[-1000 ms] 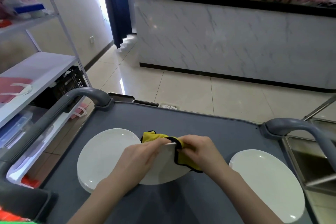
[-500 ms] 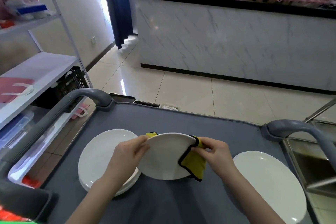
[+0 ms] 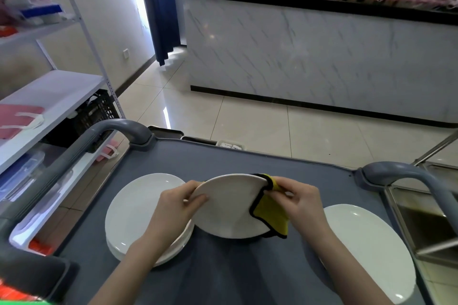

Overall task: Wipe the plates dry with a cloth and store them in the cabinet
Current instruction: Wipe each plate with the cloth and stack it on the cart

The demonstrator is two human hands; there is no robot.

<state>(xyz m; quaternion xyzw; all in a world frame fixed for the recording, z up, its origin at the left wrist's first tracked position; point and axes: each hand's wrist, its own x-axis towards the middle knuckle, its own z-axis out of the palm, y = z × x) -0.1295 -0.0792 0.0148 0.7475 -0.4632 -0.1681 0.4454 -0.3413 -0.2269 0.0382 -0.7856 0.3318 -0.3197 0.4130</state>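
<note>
I hold a white plate [image 3: 229, 205] tilted above the grey cart top [image 3: 223, 272]. My left hand [image 3: 179, 203] grips its left rim, thumb on the upper face. My right hand [image 3: 301, 199] pinches a yellow cloth [image 3: 271, 215] with a black edge over the plate's right rim; part of the cloth hangs down beside the plate. A stack of white plates [image 3: 138, 210] lies on the cart to the left. A single white plate [image 3: 369, 250] lies flat on the right.
Grey cart handles rise at the left [image 3: 119, 129] and right [image 3: 401, 169]. White metal shelving [image 3: 49, 96] with boxes stands on the left. A steel sink [image 3: 426, 220] is at the right edge. A marble-fronted counter [image 3: 322, 57] stands across the tiled floor.
The plate has turned from edge-on behind the cloth to facing up toward me. The cloth has slid from the top rim round to the right rim with my right hand.
</note>
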